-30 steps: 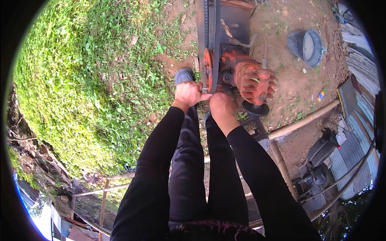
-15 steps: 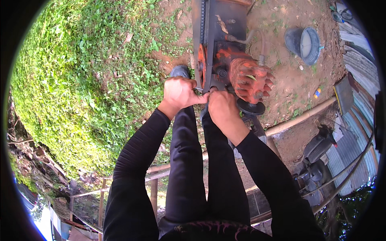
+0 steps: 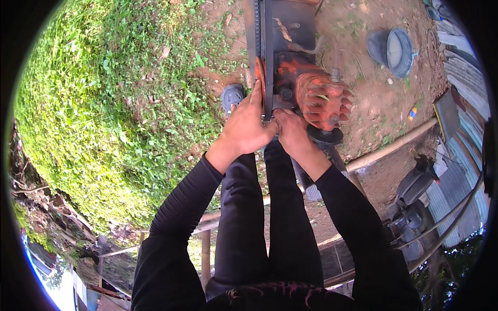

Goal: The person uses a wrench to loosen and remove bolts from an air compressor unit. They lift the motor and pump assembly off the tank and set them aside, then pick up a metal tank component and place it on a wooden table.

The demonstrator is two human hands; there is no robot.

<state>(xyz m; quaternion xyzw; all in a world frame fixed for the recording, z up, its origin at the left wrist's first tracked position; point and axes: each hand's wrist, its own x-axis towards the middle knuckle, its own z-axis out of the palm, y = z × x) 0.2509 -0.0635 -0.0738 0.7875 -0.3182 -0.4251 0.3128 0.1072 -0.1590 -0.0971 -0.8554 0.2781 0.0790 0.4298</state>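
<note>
An air compressor with a rusty orange finned pump head [image 3: 322, 101] stands before me. An orange pulley wheel [image 3: 260, 72] sits on its left side, beside a dark flat strip [image 3: 268, 57] and a toothed belt [image 3: 257, 23]. My left hand [image 3: 243, 124] has its fingers stretched out along the pulley's near left side, the index tip at the rim. My right hand [image 3: 295, 132] is just right of the strip's lower end, fingers bent inward. What its fingertips hold, if anything, is hidden. The two thumbs nearly meet below the strip.
A dark bucket [image 3: 397, 52] holding pale liquid stands on bare soil at the upper right. A bamboo pole [image 3: 394, 147] crosses on the right, near corrugated metal sheets [image 3: 451, 194]. Grass [image 3: 129, 103] covers the left. My shoe [image 3: 232, 97] is beside the pulley.
My left hand has opened from a closed grip, its fingers now reaching up along the pulley. My right hand has shifted slightly right and down.
</note>
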